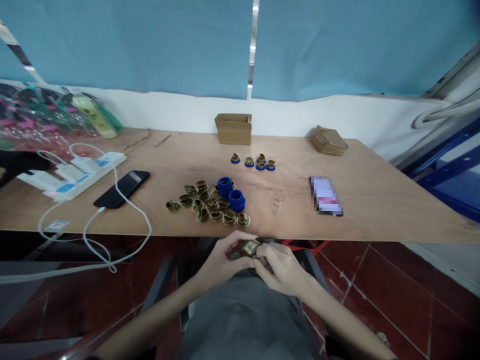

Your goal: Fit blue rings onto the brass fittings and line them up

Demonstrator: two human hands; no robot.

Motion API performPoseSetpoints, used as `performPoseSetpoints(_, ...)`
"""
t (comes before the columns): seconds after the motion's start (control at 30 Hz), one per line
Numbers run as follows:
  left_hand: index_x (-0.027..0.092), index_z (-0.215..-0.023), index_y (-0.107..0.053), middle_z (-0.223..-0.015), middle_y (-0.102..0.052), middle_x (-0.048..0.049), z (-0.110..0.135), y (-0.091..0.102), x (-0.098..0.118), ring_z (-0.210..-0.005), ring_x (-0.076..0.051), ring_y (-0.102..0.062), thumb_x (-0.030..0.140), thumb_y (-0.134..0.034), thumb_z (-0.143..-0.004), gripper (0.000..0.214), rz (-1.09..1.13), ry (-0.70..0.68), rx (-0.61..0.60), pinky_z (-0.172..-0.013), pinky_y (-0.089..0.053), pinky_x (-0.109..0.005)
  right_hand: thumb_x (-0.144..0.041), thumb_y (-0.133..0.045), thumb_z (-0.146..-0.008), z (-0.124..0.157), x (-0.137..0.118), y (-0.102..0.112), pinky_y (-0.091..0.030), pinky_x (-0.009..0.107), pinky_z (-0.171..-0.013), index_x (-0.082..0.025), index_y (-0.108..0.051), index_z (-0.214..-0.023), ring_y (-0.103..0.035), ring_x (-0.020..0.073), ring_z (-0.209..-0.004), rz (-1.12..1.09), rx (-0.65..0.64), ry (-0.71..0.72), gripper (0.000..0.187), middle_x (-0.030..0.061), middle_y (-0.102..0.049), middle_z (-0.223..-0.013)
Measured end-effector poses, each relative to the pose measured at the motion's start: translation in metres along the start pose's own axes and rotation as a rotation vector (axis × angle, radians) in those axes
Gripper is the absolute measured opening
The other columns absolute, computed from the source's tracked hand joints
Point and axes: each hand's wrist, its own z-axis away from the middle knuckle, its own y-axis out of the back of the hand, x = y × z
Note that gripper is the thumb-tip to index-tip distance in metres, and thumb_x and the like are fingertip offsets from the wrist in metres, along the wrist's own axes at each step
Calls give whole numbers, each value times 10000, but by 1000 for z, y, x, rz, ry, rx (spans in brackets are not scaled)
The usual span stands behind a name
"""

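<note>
My left hand [221,260] and my right hand [283,267] meet just below the table's front edge, over my lap. Between their fingertips they pinch a small brass fitting [249,247]. On the wooden table [375,200] just ahead lies a heap of several loose brass fittings [204,204] with two stacks of blue rings [231,193] among them. Further back stands a short row of several brass fittings seated on blue rings [253,161]. A few thin wire rings [279,199] lie to the right of the heap.
A black phone [122,188] on a white cable [112,235] and a white power strip [75,175] sit at the left. An open cardboard box [233,128], a brown parcel [329,140] and a second phone [325,196] sit at the back and right.
</note>
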Motion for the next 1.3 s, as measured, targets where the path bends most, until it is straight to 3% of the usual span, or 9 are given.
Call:
performPoseSetpoints(0.3,208,-1100,-690,-980,-725,-27,3,-6,5,-909,-174,-667,207,-821,-759,366,-33,19,-1,-823,-501,-281,-167,-540,-895,2,3,-2,-360,250,-536,-210,-547,-767,-478,135,-595,-30,31,-41,135,1,-523,-715)
performPoseSetpoints(0.53,223,-1104,-684,-994,-730,-22,3,-5,9,-922,-173,-672,197,-808,-769,358,-70,26,-22,-829,-511,-279,-153,-574,-899,2,5,-3,-311,239,-508,-204,-526,-685,-402,111,-568,-94,52,-25,225,-24,-443,-684)
performPoseSetpoints(0.77,236,-1176,-679,-1142,-729,-60,3,2,6,-1019,-197,-685,210,-746,-843,341,-67,-59,-56,-898,-525,-313,-121,-579,-909,-1,4,3,-390,243,-546,-207,-532,-753,-468,120,-612,-289,46,-76,184,-5,-506,-730)
performPoseSetpoints(0.93,223,-1158,-692,-1131,-734,-65,-1,11,4,-1016,-204,-682,222,-777,-819,349,-83,-85,3,-908,-518,-311,-153,-556,-970,-4,10,14,-436,265,-590,-203,-578,-793,-529,136,-635,-346,80,-165,185,1,-556,-724)
performPoseSetpoints(1.03,216,-1157,-689,-1132,-728,-71,-3,17,7,-1027,-209,-679,235,-761,-833,333,-95,-93,49,-921,-514,-318,-182,-542,-995,-9,24,23,-460,284,-622,-207,-600,-803,-575,154,-648,-258,153,-247,202,9,-608,-722)
performPoseSetpoints(1.13,215,-1155,-688,-1143,-725,-74,-3,22,13,-1040,-216,-677,255,-759,-841,324,-180,-102,51,-914,-518,-322,-243,-536,-1010,-16,53,32,-489,318,-734,-201,-632,-884,-640,192,-761,-11,176,-298,164,46,-675,-823)
performPoseSetpoints(1.23,226,-1171,-680,-1127,-733,-62,0,27,18,-1032,-217,-684,271,-756,-851,332,-329,-106,34,-909,-522,-326,-276,-441,-1037,-23,91,37,-470,357,-812,-190,-665,-924,-663,229,-846,370,32,-384,265,85,-713,-899)
performPoseSetpoints(1.3,238,-1176,-674,-1111,-742,-48,1,30,19,-1025,-214,-689,270,-760,-852,336,-466,-125,37,-921,-519,-329,-267,-429,-1031,-26,111,38,-453,359,-825,-184,-695,-984,-665,240,-885,419,-47,-387,282,100,-730,-954)
